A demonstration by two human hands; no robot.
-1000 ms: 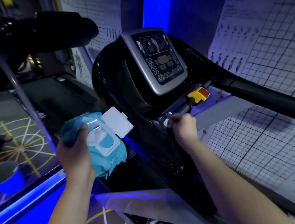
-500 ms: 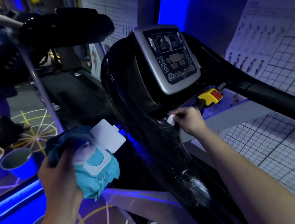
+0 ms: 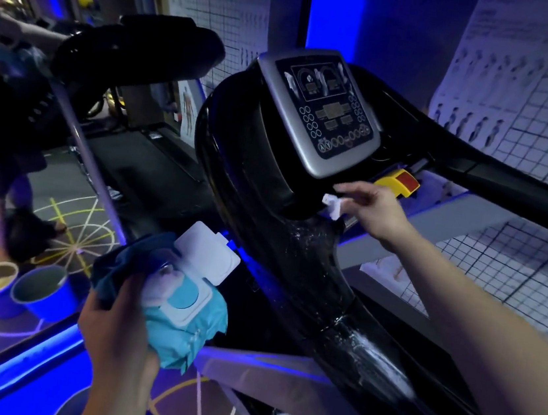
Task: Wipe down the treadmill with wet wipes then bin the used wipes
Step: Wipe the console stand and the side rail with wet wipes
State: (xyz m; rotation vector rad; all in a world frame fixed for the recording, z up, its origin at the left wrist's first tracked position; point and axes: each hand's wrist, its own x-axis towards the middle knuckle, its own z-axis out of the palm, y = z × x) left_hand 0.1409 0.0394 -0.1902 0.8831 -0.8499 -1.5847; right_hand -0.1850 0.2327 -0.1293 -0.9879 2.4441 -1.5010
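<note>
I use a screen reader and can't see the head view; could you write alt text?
A person's right hand holds a small white wipe at the black treadmill, just below its console. The left hand grips an open blue wipes pack, lid flipped up.

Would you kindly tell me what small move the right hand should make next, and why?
Probably sweep the wipe, pinched in the right hand, across the black rim under the control panel: wet streaks show lower on the handrail, none up there.
</note>
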